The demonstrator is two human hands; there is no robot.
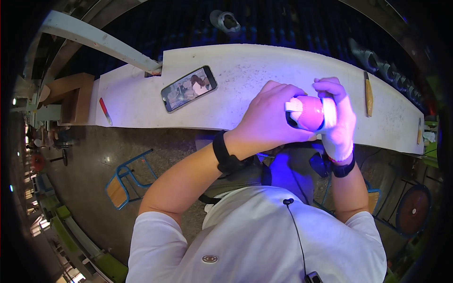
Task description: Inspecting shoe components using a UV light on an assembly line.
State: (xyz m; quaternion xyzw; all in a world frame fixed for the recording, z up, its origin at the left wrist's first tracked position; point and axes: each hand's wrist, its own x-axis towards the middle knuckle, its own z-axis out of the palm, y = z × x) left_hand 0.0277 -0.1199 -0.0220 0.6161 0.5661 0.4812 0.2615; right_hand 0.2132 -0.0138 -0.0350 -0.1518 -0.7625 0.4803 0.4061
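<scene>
Above the front edge of the white worktable (236,70), I hold a small pink and white shoe (311,112) between both hands. My left hand (271,113) is wrapped round its left side, the fingers on the far side and the thumb near the bottom. My right hand (342,125), in what looks like a pale glove, grips the white right end with bent fingers. Violet light falls on the shoe and both hands. Part of the shoe is hidden behind my fingers.
A phone (189,88) showing a picture lies left of my hands. Near the table's left end is a red-handled blade (105,111). A yellow-handled tool (368,96) lies to the right. Beyond the table, a dark conveyor carries a pale shoe (225,21). A blue-framed stool (126,181) stands lower left.
</scene>
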